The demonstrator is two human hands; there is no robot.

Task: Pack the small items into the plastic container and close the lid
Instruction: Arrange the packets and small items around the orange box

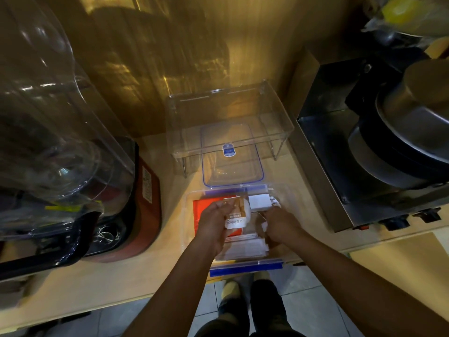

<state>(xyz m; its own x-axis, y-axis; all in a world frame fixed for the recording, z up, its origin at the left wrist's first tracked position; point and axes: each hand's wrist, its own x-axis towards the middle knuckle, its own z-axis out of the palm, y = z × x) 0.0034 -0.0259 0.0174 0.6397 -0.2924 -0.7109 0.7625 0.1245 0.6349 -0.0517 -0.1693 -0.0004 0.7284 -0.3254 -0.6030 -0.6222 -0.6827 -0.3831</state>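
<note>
A clear plastic container (pixel 192 215) with blue clips sits open on the pale bench (pixel 116 280), right at the near edge. Both hands are inside it. The left hand (pixel 213 224) holds a small white and brown packet (pixel 237 214), with the fingers (pixel 224 207) curled around it. The right hand (pixel 281 223) is low in the right side of the container, and its fingers are bent around something small and white, but I cannot tell what it is. A white charger block (pixel 258 201) lies at the far side of the container, between the two hands. An orange flat pack (pixel 201 207) lies on the left side, partly hidden by the left hand. White papers (pixel 245 249) lie at the near side, under the wrists. The lid (pixel 233 171), clear with a blue rim, lies flat on the bench just beyond the container. Its far end is tucked under a clear stand (pixel 230 117) on thin metal legs. To the left stands a big blender (pixel 73 166) with a clear cover, close to the container. To the right is a metal machine (pixel 376 154) with a round pot on top. The blue clip (pixel 245 266) on the near side hangs over the bench edge. Below it are tiled floor (pixel 313 302) and the person's feet.
</note>
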